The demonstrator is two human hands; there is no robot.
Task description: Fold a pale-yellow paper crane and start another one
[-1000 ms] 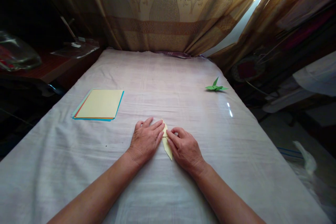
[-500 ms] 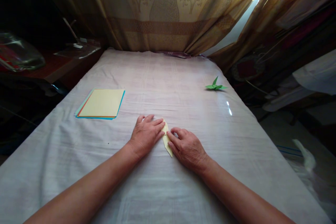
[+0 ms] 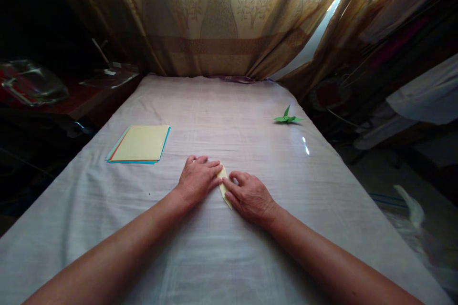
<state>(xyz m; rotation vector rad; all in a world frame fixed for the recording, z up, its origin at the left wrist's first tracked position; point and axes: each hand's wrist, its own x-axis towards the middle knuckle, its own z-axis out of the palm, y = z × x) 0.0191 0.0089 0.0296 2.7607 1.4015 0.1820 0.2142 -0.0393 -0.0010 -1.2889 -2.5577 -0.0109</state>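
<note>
A narrow strip of folded pale yellow paper [image 3: 223, 171] lies slantwise on the cloth, its pointed lower end toward me. My left hand [image 3: 197, 178] presses its upper left side, with the fingers closed over that edge. From the right, my right hand [image 3: 253, 198] has bent fingertips closed on the middle and lower part of the paper. Both palms face down close to the surface. The fingers hide part of the folds.
A stack of square coloured paper [image 3: 141, 144], yellow on top, lies at the left. A green folded paper figure [image 3: 288, 119] sits at the far right. The light cloth [image 3: 214, 257] covers the surface; a curtain [image 3: 200, 47] hangs behind. Clear plastic packaging [image 3: 110, 76] rests on a side table.
My right hand has shifted slightly left along the folded paper, and the lower part of the strip shows narrower. The whole view has tilted a little; both hands stay on the paper.
</note>
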